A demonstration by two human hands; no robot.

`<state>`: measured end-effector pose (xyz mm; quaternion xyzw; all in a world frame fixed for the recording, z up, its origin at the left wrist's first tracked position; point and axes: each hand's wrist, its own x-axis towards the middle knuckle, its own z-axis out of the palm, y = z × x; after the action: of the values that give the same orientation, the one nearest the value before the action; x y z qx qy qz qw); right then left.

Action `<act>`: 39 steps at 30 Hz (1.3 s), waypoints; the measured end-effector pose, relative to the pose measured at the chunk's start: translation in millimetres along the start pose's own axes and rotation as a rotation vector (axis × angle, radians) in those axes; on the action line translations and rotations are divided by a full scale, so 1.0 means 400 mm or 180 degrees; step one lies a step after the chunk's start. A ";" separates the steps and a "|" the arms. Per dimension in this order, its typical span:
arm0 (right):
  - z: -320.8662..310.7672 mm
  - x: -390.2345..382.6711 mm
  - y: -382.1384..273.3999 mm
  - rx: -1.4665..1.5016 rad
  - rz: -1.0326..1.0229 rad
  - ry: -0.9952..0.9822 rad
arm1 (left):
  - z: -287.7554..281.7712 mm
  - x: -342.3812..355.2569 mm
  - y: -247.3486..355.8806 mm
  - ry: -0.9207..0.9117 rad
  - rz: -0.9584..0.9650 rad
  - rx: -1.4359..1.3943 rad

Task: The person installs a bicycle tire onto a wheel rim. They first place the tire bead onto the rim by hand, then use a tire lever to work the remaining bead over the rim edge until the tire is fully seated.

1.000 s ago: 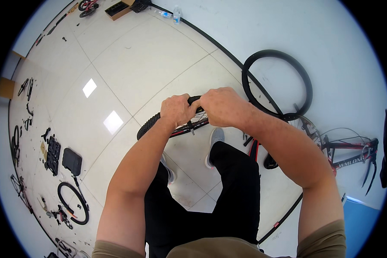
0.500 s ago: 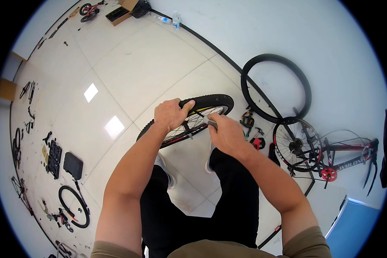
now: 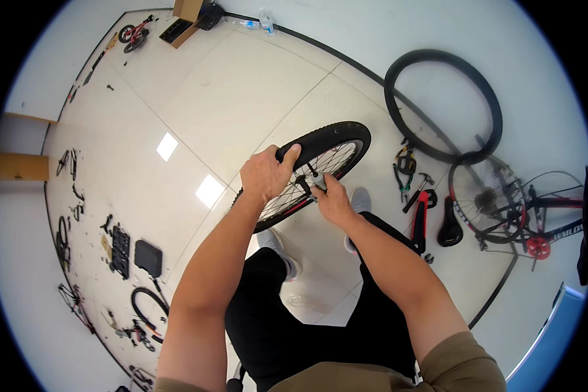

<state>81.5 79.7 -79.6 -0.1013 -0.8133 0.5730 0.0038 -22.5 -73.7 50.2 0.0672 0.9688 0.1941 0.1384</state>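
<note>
A bicycle wheel (image 3: pixel 353 157) with a black knobbly tyre is held up and tilted over the floor, above and between my shoes. My left hand (image 3: pixel 266 172) is closed over its tyre on the upper left, thumb lying across the tread. Inside the rim, among the spokes near the hub, my right hand (image 3: pixel 334 201) grips a small grey cylinder (image 3: pixel 317 180). A short black stem runs from the cylinder's upper end towards the rim beside my left thumb. My right fingers hide the cylinder's lower part, and I cannot tell its exact kind.
To the right lie a loose black tyre (image 3: pixel 496 117), pliers (image 3: pixel 398 179), a hammer (image 3: pixel 418 191), a black saddle (image 3: pixel 449 225) and a bicycle frame (image 3: pixel 558 204) with a wheel. On the left are a tool case (image 3: pixel 120 251), a dark box (image 3: pixel 148 257) and scattered bike parts.
My right hand has moved down and inward to the hub area, and the grey cylinder now shows clearly. The wheel stands more steeply tilted. The whole view has shifted.
</note>
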 end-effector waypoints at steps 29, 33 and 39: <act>0.019 0.096 -0.091 0.0364 0.0768 -0.0631 | 0.023 -0.035 -0.050 0.1215 0.1517 0.0397; 0.030 0.090 -0.090 0.0281 0.0662 -0.0575 | 0.017 -0.018 -0.052 0.1561 0.1595 0.1099; 0.017 0.096 -0.082 0.0297 0.0642 -0.0429 | 0.006 -0.015 -0.002 0.1474 0.1521 0.1573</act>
<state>37.9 69.2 -55.8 -0.1436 -0.7698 0.6132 -0.1038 -16.1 -74.8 49.3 0.2759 0.9490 -0.0077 -0.1525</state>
